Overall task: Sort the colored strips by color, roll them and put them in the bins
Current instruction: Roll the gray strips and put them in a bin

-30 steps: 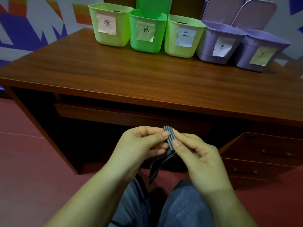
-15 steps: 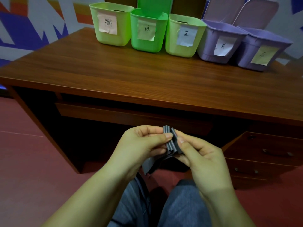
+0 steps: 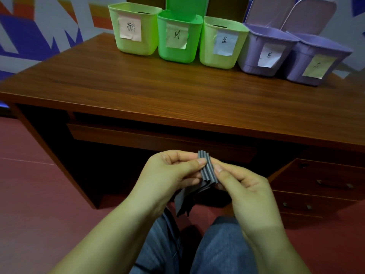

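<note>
Both hands are up in front of the desk edge, working a bundle of dark grey strips point(image 3: 207, 169) over the person's lap. The left hand point(image 3: 169, 173) pinches the strips from the left, thumb tip pressed on the front and fingers curled behind, and the right hand point(image 3: 243, 186) pinches the same bundle from the right with its thumb against the strip edge and the rest of the fingers curled in. The top of the bundle sticks up above the thumbs looking ribbed, like a few layers side by side, while the loose ends point(image 3: 183, 202) hang down below the hands toward the jeans point(image 3: 217, 246). Hard to say how many strips there are, it's dim down there. On the far side of the wooden desk point(image 3: 158, 91) sit five bins in a row, each with a paper label: a light green bin point(image 3: 136, 42), a brighter green bin point(image 3: 177, 50) touching it, another light green bin point(image 3: 219, 56), then two purple bins point(image 3: 254, 58) with their lids flipped up. Drawers point(image 3: 324, 184) on the right under the desk, red floor point(image 3: 39, 194) below.
</note>
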Tool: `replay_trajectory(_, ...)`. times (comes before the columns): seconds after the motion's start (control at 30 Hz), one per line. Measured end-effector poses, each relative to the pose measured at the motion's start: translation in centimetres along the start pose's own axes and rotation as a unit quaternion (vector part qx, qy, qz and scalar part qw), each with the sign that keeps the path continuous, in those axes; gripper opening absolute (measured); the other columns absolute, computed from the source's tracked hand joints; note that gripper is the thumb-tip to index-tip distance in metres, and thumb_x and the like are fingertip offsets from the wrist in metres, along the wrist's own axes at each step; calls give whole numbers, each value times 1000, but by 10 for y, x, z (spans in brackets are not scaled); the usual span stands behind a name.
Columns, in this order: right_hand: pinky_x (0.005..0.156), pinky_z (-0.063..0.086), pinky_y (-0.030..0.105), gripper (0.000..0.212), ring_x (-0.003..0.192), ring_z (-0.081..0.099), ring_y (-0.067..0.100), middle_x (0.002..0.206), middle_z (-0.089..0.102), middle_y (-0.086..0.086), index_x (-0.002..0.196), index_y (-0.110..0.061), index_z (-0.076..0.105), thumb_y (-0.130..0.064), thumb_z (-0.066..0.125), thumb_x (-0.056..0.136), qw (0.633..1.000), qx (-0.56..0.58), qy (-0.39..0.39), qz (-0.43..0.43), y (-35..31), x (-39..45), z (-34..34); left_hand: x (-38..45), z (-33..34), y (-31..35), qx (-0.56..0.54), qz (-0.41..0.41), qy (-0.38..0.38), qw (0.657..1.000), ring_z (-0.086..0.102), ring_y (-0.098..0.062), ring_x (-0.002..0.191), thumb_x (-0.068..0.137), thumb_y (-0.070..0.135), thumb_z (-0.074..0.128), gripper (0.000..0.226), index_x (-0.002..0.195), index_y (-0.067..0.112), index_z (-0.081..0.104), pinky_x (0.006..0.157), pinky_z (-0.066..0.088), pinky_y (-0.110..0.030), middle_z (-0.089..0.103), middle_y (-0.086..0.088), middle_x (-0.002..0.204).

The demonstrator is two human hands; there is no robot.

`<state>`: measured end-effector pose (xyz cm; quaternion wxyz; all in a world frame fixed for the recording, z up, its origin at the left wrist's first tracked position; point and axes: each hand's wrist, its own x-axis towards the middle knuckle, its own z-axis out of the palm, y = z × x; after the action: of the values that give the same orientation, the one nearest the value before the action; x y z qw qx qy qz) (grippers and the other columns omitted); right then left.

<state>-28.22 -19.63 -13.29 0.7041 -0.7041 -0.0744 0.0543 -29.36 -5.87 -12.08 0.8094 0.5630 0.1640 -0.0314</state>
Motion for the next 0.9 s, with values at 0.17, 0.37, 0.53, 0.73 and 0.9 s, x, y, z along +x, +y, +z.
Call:
replay_trajectory(0.17, 85, 55, 45, 29, 87, 70, 31, 81, 74, 11, 75, -14, 77, -34, 70, 55, 998, 7, 32, 54, 1, 3, -5, -2, 1, -1, 53, 14, -13, 998, 64, -6, 57, 77, 6, 71, 4, 79, 9, 70, 53, 52, -14, 70, -3, 66)
replay_trajectory(0.37, 87, 54, 49, 25, 85, 71, 27, 80, 74, 10, 71, -16, 76, -34, 71, 54, 996, -5, 49, 68, 0, 4, -5, -6, 1, -1, 90, 39, -27, 995, 65, -3, 60, 80, 7, 69, 6, 84, 9, 73, 55, 50, -13, 72, -3, 70)
replay_trajectory(0.53, 73, 59, 40, 11, 77, 71, 30, 75, 73, 15, 67, -7, 73, -10, 70, 77, 993, 17, 78, 90, 3, 5, -2, -5, 1, 0, 128, 65, -29, 989, 65, -4, 63, 79, 7, 70, 9, 87, 7, 73, 57, 51, -14, 72, -8, 76)
replay_trajectory(0.73, 71, 59, 37, 7, 76, 72, 29, 76, 73, 15, 71, -8, 72, -10, 69, 77, 992, 44, 85, 87, -2, 6, -1, -4, 4, 3, 123, 75, -35, 989, 67, -9, 66, 78, 6, 71, 8, 84, 9, 73, 61, 54, -16, 73, -10, 78)
replay_trajectory(0.9, 83, 56, 43, 10, 80, 72, 26, 76, 74, 11, 66, -15, 75, -14, 70, 74, 995, 21, 73, 57, -5, 3, 0, -6, 5, 2, 95, 60, -30, 993, 68, -12, 67, 72, 7, 75, 13, 84, 7, 71, 59, 53, -15, 74, -14, 80)
